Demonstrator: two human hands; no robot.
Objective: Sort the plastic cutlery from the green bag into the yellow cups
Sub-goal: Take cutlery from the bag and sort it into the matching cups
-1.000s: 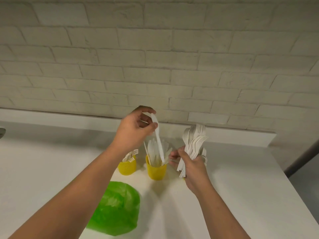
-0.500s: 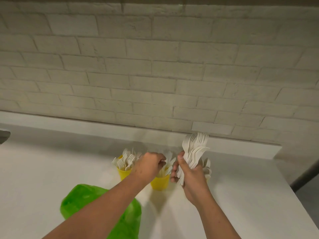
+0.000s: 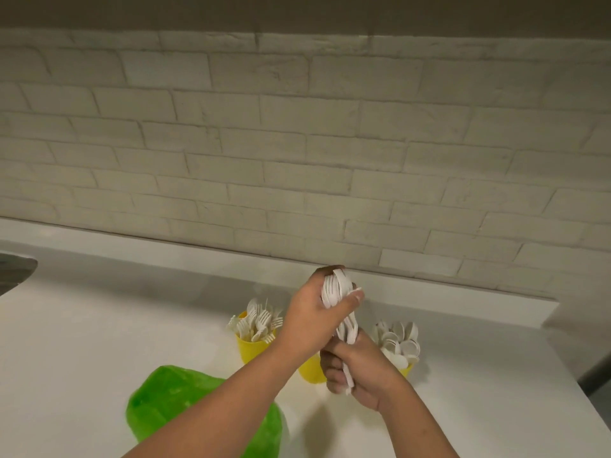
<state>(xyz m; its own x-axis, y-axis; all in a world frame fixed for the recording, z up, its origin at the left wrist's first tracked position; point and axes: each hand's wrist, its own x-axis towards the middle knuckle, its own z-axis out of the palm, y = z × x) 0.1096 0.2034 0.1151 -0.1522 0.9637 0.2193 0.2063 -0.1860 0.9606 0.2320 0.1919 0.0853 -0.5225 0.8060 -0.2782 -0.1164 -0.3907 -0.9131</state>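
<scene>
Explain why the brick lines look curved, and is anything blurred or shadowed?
Head view: the wide-angle lens bows the pale brick wall; the bundle of white plastic cutlery gripped by the left hand and right hand looks slightly smeared; soft shadows fall on the white counter.

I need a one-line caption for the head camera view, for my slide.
Left hand and right hand grip a cutlery bundle by the yellow cups, green bag nearby.

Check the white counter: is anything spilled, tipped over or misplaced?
Nothing stands out. The yellow plastic cup of forks and the yellow cup of spoons stand upright; the middle yellow cup is mostly hidden. The green plastic bag lies in front; the left hand and right hand grip one bundle of white plastic cutlery.
</scene>
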